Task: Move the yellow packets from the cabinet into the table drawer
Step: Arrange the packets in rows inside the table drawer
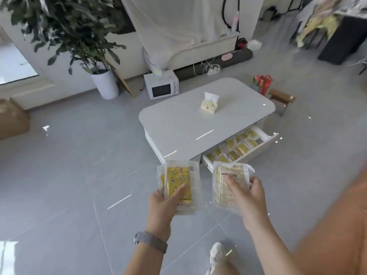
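Fingers (179, 190) of both hands grip yellow packets (179, 181) above grey floor (79, 175) near white table (198, 116).

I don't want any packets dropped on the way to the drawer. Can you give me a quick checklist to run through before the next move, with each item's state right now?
1. Left hand grips its yellow packets: ok, thumb across the front.
2. Right hand grips its packets: ok, printed back facing up.
3. Drawer of the table pulled open: ok.
4. Room left in the drawer: cannot tell; rows of yellow packets already fill what shows.
5. Floor between the person and the drawer free of obstacles: ok.
6. Packets within reach of the drawer: not ok, hands are short of it.
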The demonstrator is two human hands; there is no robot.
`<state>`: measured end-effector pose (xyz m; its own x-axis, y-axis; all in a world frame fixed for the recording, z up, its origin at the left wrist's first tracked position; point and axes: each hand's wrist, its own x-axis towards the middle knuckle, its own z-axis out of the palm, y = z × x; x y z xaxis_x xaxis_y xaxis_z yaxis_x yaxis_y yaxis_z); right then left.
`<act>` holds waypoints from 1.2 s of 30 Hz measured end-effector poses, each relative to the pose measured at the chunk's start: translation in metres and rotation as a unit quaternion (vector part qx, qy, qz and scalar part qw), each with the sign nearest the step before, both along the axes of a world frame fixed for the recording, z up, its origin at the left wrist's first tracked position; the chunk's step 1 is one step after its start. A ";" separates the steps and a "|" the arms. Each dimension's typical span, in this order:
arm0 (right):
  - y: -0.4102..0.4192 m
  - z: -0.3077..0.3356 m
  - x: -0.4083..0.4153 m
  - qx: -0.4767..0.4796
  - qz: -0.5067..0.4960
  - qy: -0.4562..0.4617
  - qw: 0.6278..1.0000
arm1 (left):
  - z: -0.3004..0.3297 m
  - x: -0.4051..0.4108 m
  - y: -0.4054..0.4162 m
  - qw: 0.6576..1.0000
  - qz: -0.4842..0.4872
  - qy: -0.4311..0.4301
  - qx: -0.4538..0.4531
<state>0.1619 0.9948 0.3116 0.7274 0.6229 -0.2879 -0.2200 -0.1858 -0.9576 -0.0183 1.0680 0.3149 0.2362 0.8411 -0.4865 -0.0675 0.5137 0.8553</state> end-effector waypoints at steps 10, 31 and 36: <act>0.059 0.002 0.182 -0.015 -0.051 -0.023 0.998 | -0.005 0.195 0.079 0.997 -0.038 -0.061 -0.032; 0.256 -0.087 0.463 -0.106 -0.058 0.007 0.993 | -0.116 0.440 0.288 0.992 0.003 -0.001 -0.127; 0.270 -0.117 0.511 -0.139 -0.066 0.016 0.988 | -0.138 0.503 0.294 0.989 -0.015 0.015 -0.147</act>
